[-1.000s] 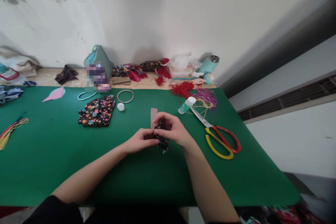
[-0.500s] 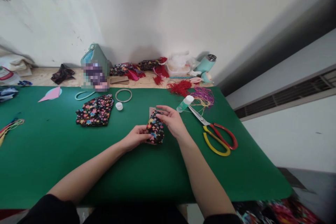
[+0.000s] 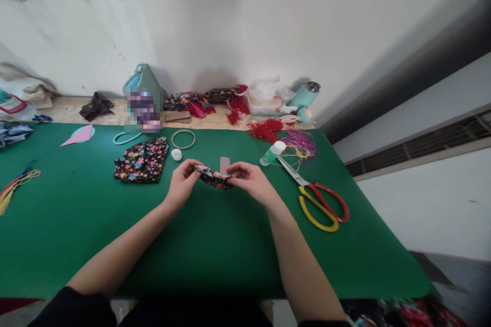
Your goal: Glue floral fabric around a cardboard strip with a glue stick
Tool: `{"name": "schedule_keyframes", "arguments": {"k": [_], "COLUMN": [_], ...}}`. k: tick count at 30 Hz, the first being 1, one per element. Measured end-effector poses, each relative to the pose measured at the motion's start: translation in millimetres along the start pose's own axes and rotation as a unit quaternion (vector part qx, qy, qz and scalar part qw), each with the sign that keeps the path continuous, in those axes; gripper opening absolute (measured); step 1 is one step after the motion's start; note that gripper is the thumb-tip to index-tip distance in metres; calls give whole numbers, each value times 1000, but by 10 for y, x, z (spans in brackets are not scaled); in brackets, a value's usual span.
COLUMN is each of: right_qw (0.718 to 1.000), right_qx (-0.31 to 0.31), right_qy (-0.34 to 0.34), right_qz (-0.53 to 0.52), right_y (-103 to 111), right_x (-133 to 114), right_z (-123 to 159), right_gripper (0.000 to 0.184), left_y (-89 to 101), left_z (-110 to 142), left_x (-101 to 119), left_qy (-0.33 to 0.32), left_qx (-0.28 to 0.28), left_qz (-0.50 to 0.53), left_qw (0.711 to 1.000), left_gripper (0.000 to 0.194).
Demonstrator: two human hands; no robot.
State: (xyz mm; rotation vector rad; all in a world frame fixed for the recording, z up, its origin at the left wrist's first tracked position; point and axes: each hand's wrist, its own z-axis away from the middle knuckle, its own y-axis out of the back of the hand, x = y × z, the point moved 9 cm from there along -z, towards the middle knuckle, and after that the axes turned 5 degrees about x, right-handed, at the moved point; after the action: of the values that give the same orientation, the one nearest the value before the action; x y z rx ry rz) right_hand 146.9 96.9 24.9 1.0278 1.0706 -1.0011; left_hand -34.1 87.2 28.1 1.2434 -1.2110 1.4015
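Observation:
A black floral fabric piece (image 3: 215,179) is stretched between my two hands, held above the green table. My left hand (image 3: 183,180) pinches its left end between thumb and fingers. At the other end, my right hand (image 3: 249,181) pinches the fabric near its edge. Just behind the fabric, a greyish-brown card strip (image 3: 224,164) shows, its lower part hidden. Right of my right hand lies a glue stick (image 3: 273,153) with a white top. Its likely match, a small white cap (image 3: 176,154), sits beyond my left hand.
Large scissors (image 3: 314,191) with red and yellow handles lie on the right. A stack of floral fabric (image 3: 141,161) and a ring (image 3: 183,139) lie on the left. Red threads (image 3: 264,130), purple threads (image 3: 301,143) and a turquoise bottle (image 3: 307,94) stand toward the back right.
The fabric was lying upright over the card; now it is lifted and stretched sideways between both hands. My left hand has moved up and left, and more of the card is uncovered.

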Motion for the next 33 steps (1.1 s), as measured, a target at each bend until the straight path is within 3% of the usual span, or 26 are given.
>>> {"name": "schedule_keyframes", "arguments": {"k": [3,6,10,13,18,23,28,33], "right_qw": [995,992,992,989,994,993,992,999], "right_qx": [-64,-114,-109,-102,-64,19,26,-25], "right_qy": [8,22,-17,-53,-33,-35,-52,-23], "right_qz": [73,57,-68,-88,-86,-109,-109,-27], "right_y": [-156,-320,-432,-479,-419,-224,-157,-171], "right_x": [-22,-48,-19,46,64,93,82,44], "right_z": [72,130,113,90,51,4,12,37], "right_gripper": [18,29,51,39,26,30,34,24], "left_y": [21,-59,-176,-235,-304,-333,-375,-360], "left_z": [8,39,83,116,202,234,237,220], "left_x": [-9,17,45,-24,-209,-271,-247,-225], "left_qy": [4,10,18,44,137,193,195,154], "left_qx": [-2,-53,-108,-134,-168,-165,-187,-183], "left_qz": [-5,-26,-73,-117,-75,13,26,-46], "left_qw": [1000,998,991,983,973,967,962,970], "left_gripper": [23,27,29,33,39,46,48,33]}}
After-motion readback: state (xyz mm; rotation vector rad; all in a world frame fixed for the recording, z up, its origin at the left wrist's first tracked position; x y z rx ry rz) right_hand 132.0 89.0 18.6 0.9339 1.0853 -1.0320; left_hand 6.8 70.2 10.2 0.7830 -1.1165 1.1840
